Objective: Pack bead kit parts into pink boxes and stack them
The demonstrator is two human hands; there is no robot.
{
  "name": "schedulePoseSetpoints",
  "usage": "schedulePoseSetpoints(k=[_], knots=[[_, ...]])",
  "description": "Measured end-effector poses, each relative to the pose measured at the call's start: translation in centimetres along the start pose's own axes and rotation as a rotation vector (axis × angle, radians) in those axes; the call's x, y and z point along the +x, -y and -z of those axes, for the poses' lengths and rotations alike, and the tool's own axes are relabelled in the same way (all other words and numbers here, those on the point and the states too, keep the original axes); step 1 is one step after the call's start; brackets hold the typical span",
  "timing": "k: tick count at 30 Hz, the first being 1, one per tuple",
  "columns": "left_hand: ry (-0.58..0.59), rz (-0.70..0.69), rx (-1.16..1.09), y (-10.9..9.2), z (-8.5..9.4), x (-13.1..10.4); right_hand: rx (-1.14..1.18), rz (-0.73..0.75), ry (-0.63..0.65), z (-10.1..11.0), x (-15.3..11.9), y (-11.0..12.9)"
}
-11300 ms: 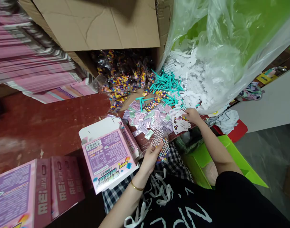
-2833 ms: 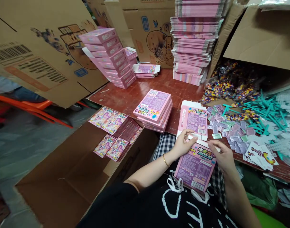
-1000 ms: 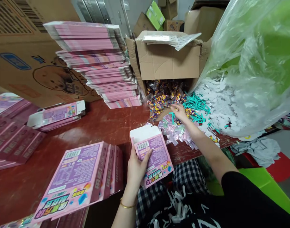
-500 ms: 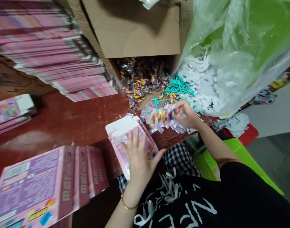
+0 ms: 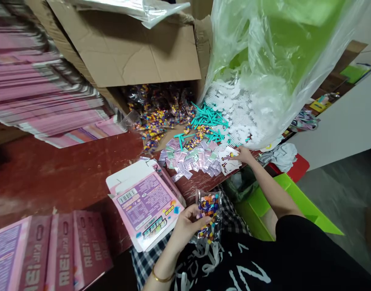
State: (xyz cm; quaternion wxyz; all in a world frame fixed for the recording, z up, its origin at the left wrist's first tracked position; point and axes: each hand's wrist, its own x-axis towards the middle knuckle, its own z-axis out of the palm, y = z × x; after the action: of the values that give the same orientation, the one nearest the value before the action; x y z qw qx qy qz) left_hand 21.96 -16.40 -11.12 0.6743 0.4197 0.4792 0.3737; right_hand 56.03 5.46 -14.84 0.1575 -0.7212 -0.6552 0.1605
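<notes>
My left hand (image 5: 187,222) pinches a clear plastic bag of colourful beads (image 5: 208,208) upright in front of my shirt. Just left of that hand lies an open pink and purple box (image 5: 149,202), its white end flap folded out toward the back. Out at the right, the fingers of my right hand (image 5: 243,155) are closed on the edge of a small white printed card (image 5: 229,155), part of a little pile on the table. Small shiny sachets (image 5: 200,159) lie heaped beside the cards.
Behind the sachets, a cardboard box (image 5: 143,60) spills bead bags (image 5: 155,121). Teal sticks (image 5: 208,117) and white pegboard pieces (image 5: 234,97) lie near a plastic-lined green bin (image 5: 297,44). Flat pink boxes (image 5: 51,97) are stacked left; more pink boxes (image 5: 64,254) stand at front left.
The bead bag has passed from my right hand to my left, which has come off the pink box. My right hand has moved to the cards. The camera view has shifted right.
</notes>
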Motion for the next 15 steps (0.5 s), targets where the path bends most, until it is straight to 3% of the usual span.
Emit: schedulePoseSetpoints(k=[6,10,13,15], knots=[[-0.078,0.074,-0.187,0.5,-0.8,0.0,0.048,0.038,-0.062,0.5,-0.9,0.6],[-0.091,0.065,-0.163,0.8,-0.6,0.6,0.144,0.087,-0.1,1.1,-1.7,0.3],[-0.1,0.068,-0.144,1.3,-0.2,0.9,0.259,0.046,-0.168,2.1,0.3,-0.1],[-0.108,0.078,-0.144,1.7,-0.1,1.0,0.334,-0.053,-0.276,3.1,3.6,0.1]])
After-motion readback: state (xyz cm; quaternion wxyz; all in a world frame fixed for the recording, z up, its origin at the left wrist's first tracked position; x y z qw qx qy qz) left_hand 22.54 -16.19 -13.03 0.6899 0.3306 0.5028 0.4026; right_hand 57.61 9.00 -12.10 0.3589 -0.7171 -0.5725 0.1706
